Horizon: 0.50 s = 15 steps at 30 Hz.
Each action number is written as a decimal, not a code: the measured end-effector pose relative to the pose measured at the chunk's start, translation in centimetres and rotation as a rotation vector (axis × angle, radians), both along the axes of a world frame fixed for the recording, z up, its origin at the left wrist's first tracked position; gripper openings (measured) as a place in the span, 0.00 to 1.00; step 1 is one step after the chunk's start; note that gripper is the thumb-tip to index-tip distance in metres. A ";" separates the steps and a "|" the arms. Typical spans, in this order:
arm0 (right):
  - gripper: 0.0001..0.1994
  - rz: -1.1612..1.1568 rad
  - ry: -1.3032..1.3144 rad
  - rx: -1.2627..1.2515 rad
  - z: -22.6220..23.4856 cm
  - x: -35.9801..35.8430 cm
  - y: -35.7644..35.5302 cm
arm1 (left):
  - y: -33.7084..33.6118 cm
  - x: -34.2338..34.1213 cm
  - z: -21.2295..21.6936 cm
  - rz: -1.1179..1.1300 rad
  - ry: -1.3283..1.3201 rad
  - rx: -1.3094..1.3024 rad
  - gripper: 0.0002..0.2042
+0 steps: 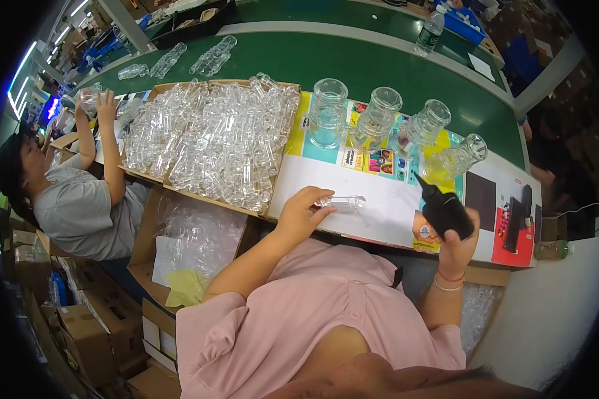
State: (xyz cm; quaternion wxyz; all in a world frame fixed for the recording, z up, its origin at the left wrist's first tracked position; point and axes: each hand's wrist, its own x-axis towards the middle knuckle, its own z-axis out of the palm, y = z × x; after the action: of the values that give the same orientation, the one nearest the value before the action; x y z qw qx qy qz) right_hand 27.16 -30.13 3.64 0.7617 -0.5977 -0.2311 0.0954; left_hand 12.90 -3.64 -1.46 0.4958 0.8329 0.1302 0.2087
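My left hand (305,214) pinches one end of a small clear plastic tube (345,201), which lies sideways just over the white board (299,189). In my right hand (460,245) is a black squeeze bottle (448,211) with a narrow pointed nozzle, tilted up and to the left. The nozzle tip is apart from the tube. Beyond my hands stand several clear ring-shaped jars (327,113) in a row, the rightmost one (456,158) appearing to lean outward in the bent picture. To the left, a shallow cardboard box (263,210) is heaped with clear tubes (219,139).
Clear pieces (213,56) lie on the green tabletop (266,56) farther back, with a water bottle (430,32) at the back right. A dark flat phone-like object (514,225) is at far right. At left, a co-worker (80,206) handles a clear piece. Open cartons (90,332) stand below.
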 end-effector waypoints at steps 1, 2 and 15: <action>0.27 0.076 -0.009 0.087 0.4 0.6 0.2 | -0.2 -0.1 0.6 -0.002 -0.031 -0.120 0.13; 0.27 0.072 -0.007 0.085 0.9 0.7 0.9 | -0.6 -0.2 1.1 -0.006 -0.029 -0.122 0.13; 0.12 0.043 0.221 0.879 7.2 2.0 6.9 | -3.1 0.1 5.8 -0.159 -0.430 -0.415 0.16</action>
State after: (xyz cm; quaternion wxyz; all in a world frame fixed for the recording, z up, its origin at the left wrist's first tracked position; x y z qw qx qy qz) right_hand 29.13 -23.27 10.79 0.9611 -0.1986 -0.1795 0.0674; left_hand 12.96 -6.78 4.36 0.6863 0.6581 -0.0033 0.3097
